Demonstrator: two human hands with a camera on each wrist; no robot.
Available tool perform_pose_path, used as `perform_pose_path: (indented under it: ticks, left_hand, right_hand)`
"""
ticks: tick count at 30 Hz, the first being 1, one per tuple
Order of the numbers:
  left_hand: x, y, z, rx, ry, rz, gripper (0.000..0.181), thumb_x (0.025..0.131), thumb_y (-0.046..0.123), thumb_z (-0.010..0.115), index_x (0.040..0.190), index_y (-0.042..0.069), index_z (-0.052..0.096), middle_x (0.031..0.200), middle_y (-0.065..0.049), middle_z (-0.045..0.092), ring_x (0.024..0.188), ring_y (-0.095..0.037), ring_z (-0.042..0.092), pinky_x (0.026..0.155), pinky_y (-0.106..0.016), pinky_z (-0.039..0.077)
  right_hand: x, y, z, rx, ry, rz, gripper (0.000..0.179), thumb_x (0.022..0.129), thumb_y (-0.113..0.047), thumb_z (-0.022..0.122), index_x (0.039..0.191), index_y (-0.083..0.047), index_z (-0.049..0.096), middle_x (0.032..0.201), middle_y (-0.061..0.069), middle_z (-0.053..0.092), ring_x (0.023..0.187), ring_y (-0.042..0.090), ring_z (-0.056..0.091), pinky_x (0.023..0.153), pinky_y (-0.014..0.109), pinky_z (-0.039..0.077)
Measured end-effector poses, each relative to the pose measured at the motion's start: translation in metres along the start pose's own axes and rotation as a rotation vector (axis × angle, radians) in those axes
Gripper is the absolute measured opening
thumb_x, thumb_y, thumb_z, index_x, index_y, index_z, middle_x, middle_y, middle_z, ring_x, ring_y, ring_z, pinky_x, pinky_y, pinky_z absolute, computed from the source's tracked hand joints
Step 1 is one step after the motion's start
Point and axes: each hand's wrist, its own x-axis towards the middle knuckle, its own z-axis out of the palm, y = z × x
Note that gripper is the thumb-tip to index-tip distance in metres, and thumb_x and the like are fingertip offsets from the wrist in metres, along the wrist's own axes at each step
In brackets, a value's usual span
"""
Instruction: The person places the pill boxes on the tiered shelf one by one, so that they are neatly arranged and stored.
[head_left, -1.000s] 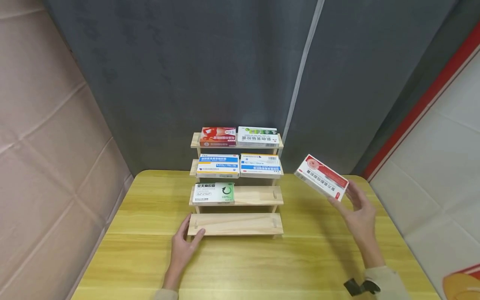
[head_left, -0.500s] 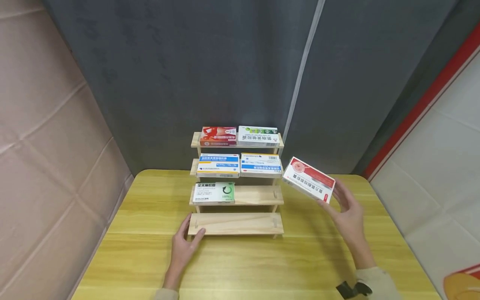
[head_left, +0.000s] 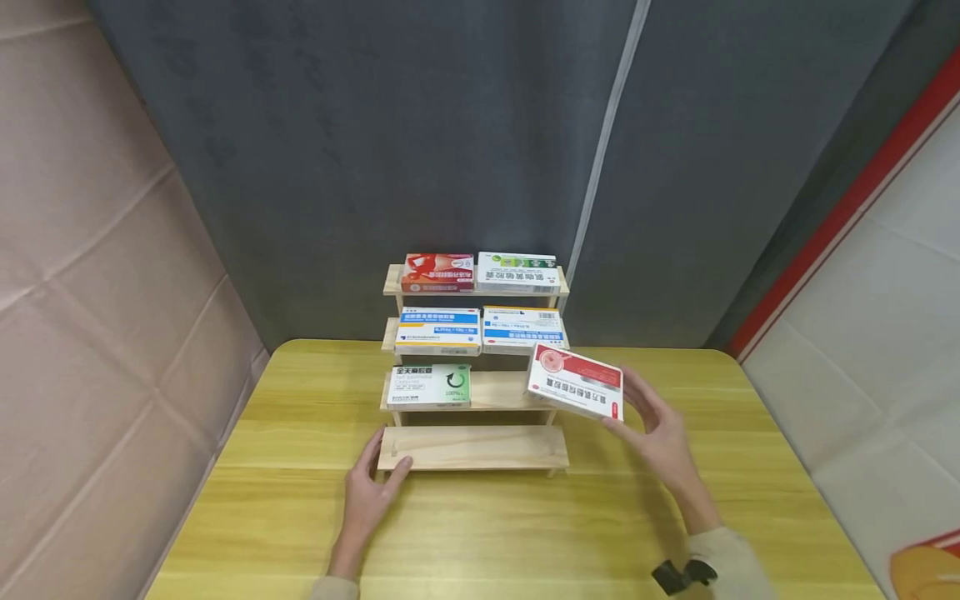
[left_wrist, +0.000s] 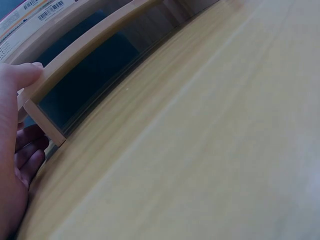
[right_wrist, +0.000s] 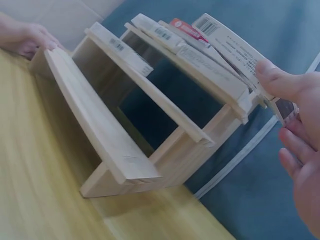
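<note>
In the head view my right hand [head_left: 660,433] pinches a red and white medicine box [head_left: 576,383] by its right end, thumb at the near edge. The box is slightly tilted and overlaps the right part of the second-lowest step of a wooden stepped rack [head_left: 472,447]. My left hand [head_left: 367,492] grips the left end of the lowest step; the left wrist view shows the thumb [left_wrist: 27,75] on the board and the fingers beside its leg. A white and green medicine box [head_left: 429,386] lies on the left of the second-lowest step.
Two blue and white boxes, a left one [head_left: 437,331] and a right one [head_left: 522,327], lie on the step above. The top step bears a red box [head_left: 438,273] and a white-green box [head_left: 517,272]. A dark curtain [head_left: 412,125] hangs behind the table [head_left: 480,542].
My right hand has carried the red and white box leftward and a little nearer, from right of the rack to over its right side, turning it more level. The left hand stays put.
</note>
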Motion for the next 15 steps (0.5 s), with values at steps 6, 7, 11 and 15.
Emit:
perform_pose_path:
  ticks: [6,7,11,15]
  left_hand:
    - [0.0,-0.001,-0.001,0.01,-0.008,0.025,0.075,0.087,0.01,0.079,0.152,0.001,0.042,0.147,-0.026,0.052,0.137,-0.041,0.05,0.109,-0.004,0.031]
    - [-0.001,0.002,-0.002,0.012,-0.01,0.028,0.075,0.087,0.01,0.079,0.151,0.0,0.042,0.147,-0.026,0.053,0.137,-0.041,0.05,0.108,-0.004,0.031]
    - [-0.002,0.009,-0.003,-0.003,-0.01,0.017,0.075,0.086,0.009,0.08,0.15,-0.003,0.043,0.146,-0.027,0.053,0.137,-0.042,0.05,0.108,-0.004,0.032]
    - [0.002,-0.008,0.0,-0.009,-0.007,0.005,0.077,0.086,0.01,0.08,0.152,0.002,0.041,0.149,-0.024,0.052,0.14,-0.039,0.049,0.109,-0.003,0.03]
  right_hand:
    - [0.003,0.009,0.011,-0.093,-0.073,0.028,0.078,0.086,-0.005,0.08,0.154,-0.009,0.043,0.158,0.018,0.043,0.134,-0.009,0.045,0.113,0.005,0.036]
    - [0.004,0.01,0.014,-0.103,-0.084,0.032,0.078,0.085,-0.006,0.081,0.153,-0.009,0.043,0.158,0.017,0.043,0.136,-0.003,0.045,0.112,0.005,0.035]
    - [0.009,0.014,0.022,-0.153,-0.12,0.064,0.077,0.085,-0.014,0.083,0.152,-0.01,0.045,0.158,0.012,0.045,0.143,0.022,0.045,0.116,0.012,0.036]
    - [0.013,0.017,0.03,-0.166,-0.142,0.095,0.077,0.086,-0.018,0.083,0.152,-0.009,0.045,0.158,0.012,0.045,0.144,0.036,0.043,0.123,0.044,0.037]
